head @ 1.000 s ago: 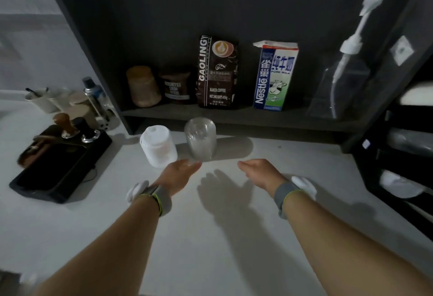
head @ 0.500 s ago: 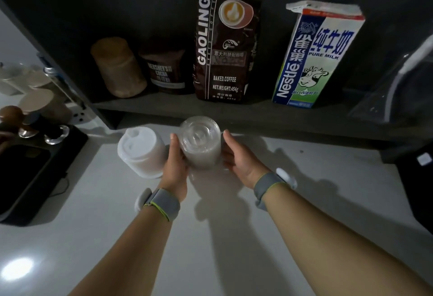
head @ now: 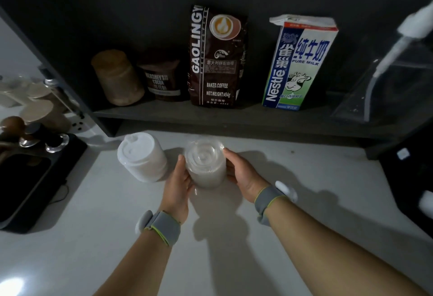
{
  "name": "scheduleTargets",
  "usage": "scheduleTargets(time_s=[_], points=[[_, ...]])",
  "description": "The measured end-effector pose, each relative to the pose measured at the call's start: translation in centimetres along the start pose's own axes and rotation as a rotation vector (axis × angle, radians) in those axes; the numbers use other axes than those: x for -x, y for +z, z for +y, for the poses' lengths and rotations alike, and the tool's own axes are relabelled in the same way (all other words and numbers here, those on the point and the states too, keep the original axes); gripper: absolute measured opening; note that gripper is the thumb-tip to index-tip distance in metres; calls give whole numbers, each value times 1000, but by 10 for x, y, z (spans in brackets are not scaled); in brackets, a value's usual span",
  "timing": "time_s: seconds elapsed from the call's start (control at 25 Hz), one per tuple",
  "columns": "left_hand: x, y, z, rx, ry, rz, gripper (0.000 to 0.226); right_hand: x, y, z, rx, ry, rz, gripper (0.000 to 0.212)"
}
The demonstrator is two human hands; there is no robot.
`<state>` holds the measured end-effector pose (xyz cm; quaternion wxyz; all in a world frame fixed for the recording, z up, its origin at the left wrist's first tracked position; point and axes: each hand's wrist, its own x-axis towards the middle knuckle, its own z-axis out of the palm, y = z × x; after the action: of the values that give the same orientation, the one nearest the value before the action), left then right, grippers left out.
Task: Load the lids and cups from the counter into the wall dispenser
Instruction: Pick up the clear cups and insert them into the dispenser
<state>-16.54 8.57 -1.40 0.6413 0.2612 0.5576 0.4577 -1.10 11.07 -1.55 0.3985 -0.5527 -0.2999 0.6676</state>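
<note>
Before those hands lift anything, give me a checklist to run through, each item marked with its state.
1. Left hand against the side of the clear lid stack: ok.
2. Right hand against the opposite side, so the grip is two-sided: ok.
3. Clear stack upright, top lid seated level: ok.
4. White lid stack stands apart from the clear one, so it should not be dragged along: ok, though the gap is narrow.
5. Shelf edge overhangs behind the stack; headroom for a straight lift: cannot tell.
6. Wall dispenser slot free to receive: cannot tell, not clearly in view.
</note>
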Motion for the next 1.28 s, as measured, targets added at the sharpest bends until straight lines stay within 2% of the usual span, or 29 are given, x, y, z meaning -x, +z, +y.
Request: scheduleTargets(time_s=[0.24,0.56,0.92,1.16,1.28], points=[[68,-4,-22,0,-16,-54,40,75,-9,29,-55,45,62,24],[175,37,-46,-111,69,-249,31,207,-64,46,-112,-127,196,23],[271,179,-45,-183,207,-540,28,343,-178,5,-226,-407,387,20],[287,288,-52,-91,289,-720,35,385,-273,-38,-186,-566,398,26],[288,325,-56,-50,312,-750,41,390,-308,-53,-124,-615,378,27]])
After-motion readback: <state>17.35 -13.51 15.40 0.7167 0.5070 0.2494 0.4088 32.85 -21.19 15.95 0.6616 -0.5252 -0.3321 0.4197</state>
